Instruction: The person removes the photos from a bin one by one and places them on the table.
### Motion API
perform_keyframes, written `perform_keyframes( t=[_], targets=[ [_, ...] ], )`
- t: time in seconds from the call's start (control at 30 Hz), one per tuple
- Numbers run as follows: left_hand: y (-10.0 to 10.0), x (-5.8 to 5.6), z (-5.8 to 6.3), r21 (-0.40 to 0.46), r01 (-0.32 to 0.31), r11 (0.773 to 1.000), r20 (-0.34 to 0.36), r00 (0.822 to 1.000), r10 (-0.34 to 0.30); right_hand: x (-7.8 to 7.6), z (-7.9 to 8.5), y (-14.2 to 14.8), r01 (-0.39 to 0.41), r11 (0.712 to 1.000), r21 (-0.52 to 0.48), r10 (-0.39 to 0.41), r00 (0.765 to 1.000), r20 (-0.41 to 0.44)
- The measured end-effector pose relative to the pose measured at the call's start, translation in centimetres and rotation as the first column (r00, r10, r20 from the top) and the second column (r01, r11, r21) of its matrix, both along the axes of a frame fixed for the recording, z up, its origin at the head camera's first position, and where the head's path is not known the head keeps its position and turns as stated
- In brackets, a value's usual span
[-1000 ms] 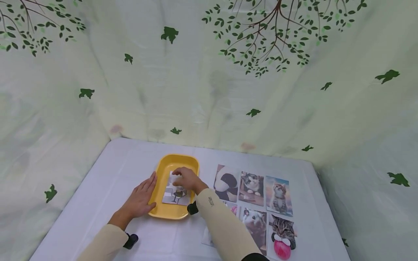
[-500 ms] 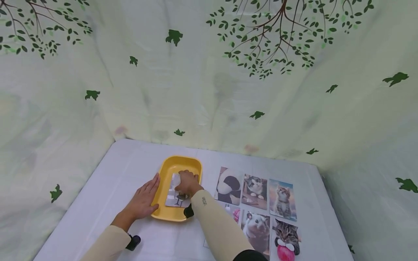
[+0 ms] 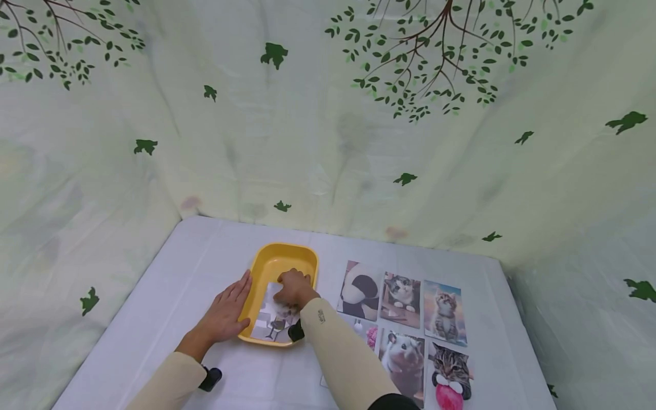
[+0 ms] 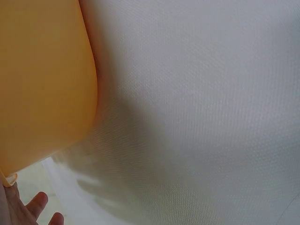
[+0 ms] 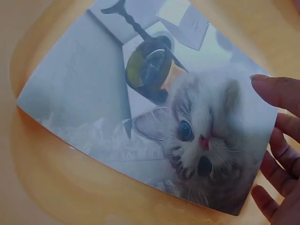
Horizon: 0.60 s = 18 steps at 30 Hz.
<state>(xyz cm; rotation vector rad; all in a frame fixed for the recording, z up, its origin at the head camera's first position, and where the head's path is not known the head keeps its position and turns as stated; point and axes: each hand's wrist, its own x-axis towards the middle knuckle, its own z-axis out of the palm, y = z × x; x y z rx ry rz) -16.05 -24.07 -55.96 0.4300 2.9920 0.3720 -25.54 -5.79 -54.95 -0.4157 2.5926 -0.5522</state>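
Observation:
A yellow tray (image 3: 282, 257) stands left of centre on the white-covered table. In it is a glossy photo card (image 5: 154, 105) of a white and grey kitten, set at a slant across the tray in the right wrist view. My right hand (image 3: 297, 287) pinches the card's edge, thumb on the picture, other fingers at and behind the border. My left hand (image 3: 223, 313) rests along the tray's left side with fingers straight. The left wrist view shows the tray's outer wall (image 4: 42, 84) and some fingertips (image 4: 38, 204) beyond it.
To the right, several photo cards lie in rows: a black-and-white one (image 3: 359, 291), a kitten on a table (image 3: 401, 299), a sitting kitten (image 3: 443, 313), a white rodent (image 3: 402, 364) and a tabby with a pink ball (image 3: 451, 376). My right sleeve (image 3: 343, 353) partly covers others.
My right hand has moved from above the card to its far edge and taken hold. The card has shifted toward me within the tray. My left hand stays at the tray's side.

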Motion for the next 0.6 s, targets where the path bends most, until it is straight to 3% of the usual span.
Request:
perform_keyframes(
  t=[0.27,0.43,0.6],
  targets=[
    [-0.05,0.02,-0.22,0.005,0.002,1.000,0.004,1.000,-0.002,0.02,-0.44,-0.03,0.089,0.985,-0.149,-0.075,0.992,0.098],
    [-0.09,-0.03,-0.11,0.001,0.000,1.000,0.012,1.000,0.000,0.20,-0.33,0.14,0.098,0.962,-0.253,-0.073,0.992,0.107],
    [-0.07,-0.04,0.08,0.002,-0.003,1.000,0.021,1.000,0.003,0.36,-0.16,0.19,0.160,0.942,-0.295,-0.116,0.980,0.164]
  ],
)
